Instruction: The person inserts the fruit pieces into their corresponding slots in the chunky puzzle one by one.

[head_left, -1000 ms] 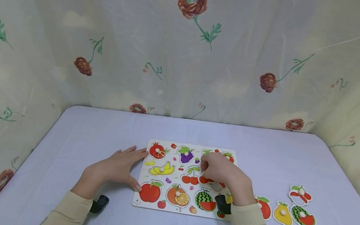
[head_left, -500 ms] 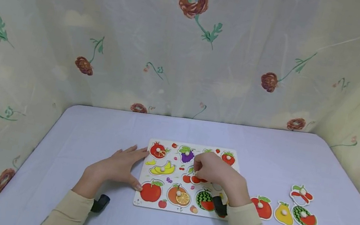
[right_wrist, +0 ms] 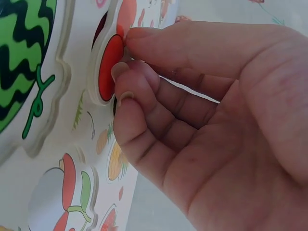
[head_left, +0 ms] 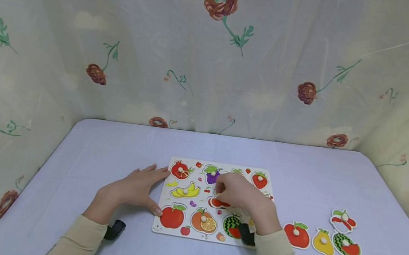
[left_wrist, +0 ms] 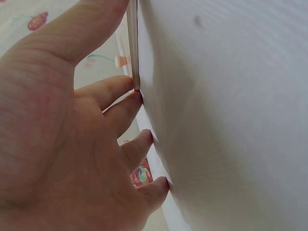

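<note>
A white fruit puzzle board point(head_left: 233, 243) lies on the table. My left hand point(head_left: 132, 187) is spread at its left side, the thumb on the lower left corner and the index fingertip at the left edge. In the left wrist view, the fingertips meet the board's side point(left_wrist: 134, 48) and the tabletop. My right hand point(head_left: 240, 193) pinches a cherry piece point(right_wrist: 109, 67) between thumb and curled fingers, its knob hidden by them. The piece overlaps the cherry slot in the board's middle row and sits tilted there in the right wrist view.
Right of the board lie loose knobbed pieces: an apple point(head_left: 297, 235), a pear point(head_left: 323, 243), a watermelon point(head_left: 349, 248) and a red-and-green one point(head_left: 343, 220). On the board, grapes point(head_left: 212, 175), bananas point(head_left: 185, 191) and an orange point(head_left: 204, 221) show knobs. A flowered curtain point(head_left: 213, 79) surrounds the table.
My right hand has moved left with the cherry piece, from right of the cherry slot to over it. The left hand has stayed at the board's edge.
</note>
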